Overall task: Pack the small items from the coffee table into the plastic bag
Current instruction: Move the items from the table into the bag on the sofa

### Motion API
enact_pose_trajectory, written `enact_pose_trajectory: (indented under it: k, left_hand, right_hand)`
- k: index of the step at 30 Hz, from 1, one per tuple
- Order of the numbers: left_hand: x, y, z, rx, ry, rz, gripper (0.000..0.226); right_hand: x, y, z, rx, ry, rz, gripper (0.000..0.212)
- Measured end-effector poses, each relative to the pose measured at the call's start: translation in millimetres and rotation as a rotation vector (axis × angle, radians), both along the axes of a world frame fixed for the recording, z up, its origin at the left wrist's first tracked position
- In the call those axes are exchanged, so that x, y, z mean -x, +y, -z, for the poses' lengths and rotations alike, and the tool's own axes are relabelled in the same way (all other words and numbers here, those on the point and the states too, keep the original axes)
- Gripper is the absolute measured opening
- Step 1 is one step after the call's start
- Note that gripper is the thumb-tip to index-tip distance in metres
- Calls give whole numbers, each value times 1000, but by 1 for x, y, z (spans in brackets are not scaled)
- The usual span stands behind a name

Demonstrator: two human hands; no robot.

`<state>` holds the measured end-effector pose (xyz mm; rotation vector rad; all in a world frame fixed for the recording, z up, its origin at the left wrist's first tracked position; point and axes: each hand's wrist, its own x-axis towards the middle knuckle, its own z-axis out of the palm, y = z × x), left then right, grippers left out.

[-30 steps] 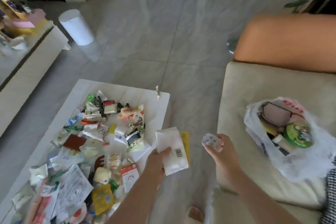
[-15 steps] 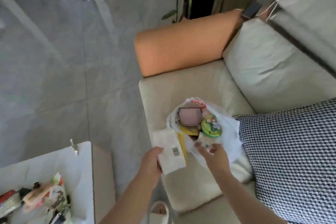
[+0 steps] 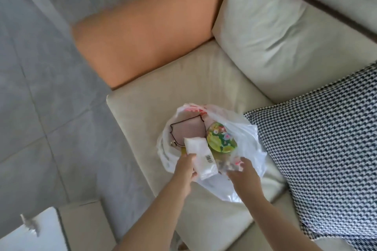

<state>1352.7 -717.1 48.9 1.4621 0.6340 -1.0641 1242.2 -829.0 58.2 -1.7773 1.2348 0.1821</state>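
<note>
A white plastic bag (image 3: 247, 140) lies open on the cream sofa seat (image 3: 163, 96). Inside it I see a pink purse (image 3: 186, 130) and a round green tin (image 3: 221, 137). My left hand (image 3: 184, 168) grips a white packet with a barcode (image 3: 201, 155), and the packet's far end reaches over the bag's mouth. My right hand (image 3: 243, 175) is at the bag's near rim, its fingertips closed on a small pale item with pink spots (image 3: 235, 164), which is blurred.
A black-and-white checked cushion (image 3: 326, 144) touches the bag's right side. An orange armrest (image 3: 146, 34) bounds the seat's far end, with a cream back cushion (image 3: 285, 26) beside it. The coffee table's white corner (image 3: 30, 236) shows at the lower left, across a strip of grey floor.
The view has swung from the cluttered coffee table to the sofa. Both hands have carried their items to the bag; the white packet now reaches into its mouth.
</note>
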Motion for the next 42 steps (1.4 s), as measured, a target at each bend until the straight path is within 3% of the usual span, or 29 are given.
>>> enact_pose_trajectory:
  k: [2,5,6,8,11,14,17,19,21,24,26,29,31,34,38,40,42]
  left_hand:
    - [-3,2,6,-84,-152,160,26]
    - [-5,19,21,-472,-644,665,27]
    - [-5,25,24,-595,-752,737,28]
    - [-5,30,29,-724,-817,685,35]
    - [-11,31,41,-653,-721,452,70]
    - [-20,31,50,-451,-507,186,91]
    - [-23,35,51,-319,-405,45,89]
    - [-26,37,46,-228,-366,-4,66]
    - [-31,36,31,-185,-389,13,47]
    - [-34,36,2,-283,-626,134,21]
    - [-41,37,-11,-435,-751,260,26]
    - [-54,39,-22,-560,-775,362,26]
    - [-47,34,-85,-572,-846,386,22]
    - [-51,40,-92,-698,-854,461,18]
    - [-44,48,-108,-724,-857,456,18]
    - [-34,51,-110,-709,-737,530,3]
    - [-19,54,-102,-658,-602,550,21]
  right_hand:
    - [1,-2,2,15,-36,-13,41]
    - [1,-6,2,140,-46,-71,47]
    - [1,-8,3,186,-55,-88,47]
    - [-1,-13,4,304,-65,-120,45]
    - [-6,-20,7,498,-10,-168,52]
    - [-12,-25,11,486,90,-253,73]
    - [-17,-27,14,338,122,-307,85]
    - [-21,-27,11,279,106,-338,82]
    - [-30,-30,1,221,56,-293,70]
    - [-34,-44,-25,228,-31,-165,53]
    - [-35,-55,-38,248,-69,-83,45]
    - [-36,-77,-48,316,-77,-42,39]
    - [-13,-94,-114,393,-127,-16,36]
    - [-11,-101,-115,447,-124,-8,33]
    - [1,-107,-118,478,-127,82,32]
    - [3,-109,-117,469,-107,73,35]
    - [8,-103,-111,430,-35,4,39]
